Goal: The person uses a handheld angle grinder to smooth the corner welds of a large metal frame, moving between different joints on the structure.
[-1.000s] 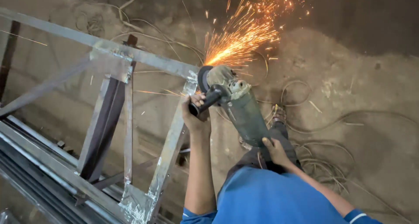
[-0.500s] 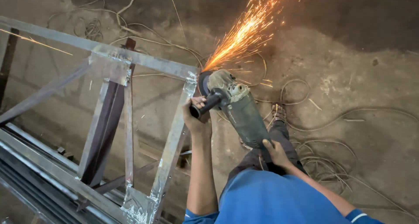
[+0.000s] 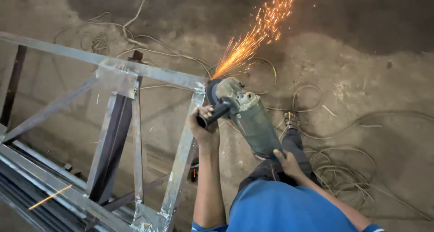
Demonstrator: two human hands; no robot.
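One grinder [image 3: 251,119], one steel frame [image 3: 135,73] and two hands are shown from above. The grinder is held just beside the frame's upper right corner, where the top rail meets a sloping leg; its disc [image 3: 211,91] is pressed against that corner, and one stream of orange sparks [image 3: 257,37] is thrown up and to the right from the contact point. The left hand [image 3: 203,128] is closed in a full fist around the black side handle [image 3: 216,114], which projects from the grinder's head toward the frame. The right hand [image 3: 285,162] is wrapped around the rear end of the grinder body, fingers curled onto it; the underside of the grip is hidden. Below the grinder, a blue shirt [image 3: 289,209] and dark trousers are seen, with one shoe [image 3: 291,121] visible to the grinder's right. Several loose cables [image 3: 343,173] are coiled on the dirt floor [image 3: 384,78] right of the grinder; more lie beyond the frame's top rail. A stack of steel bars [image 3: 27,187] lies at the frame's lower left, and one stray spark is seen there.
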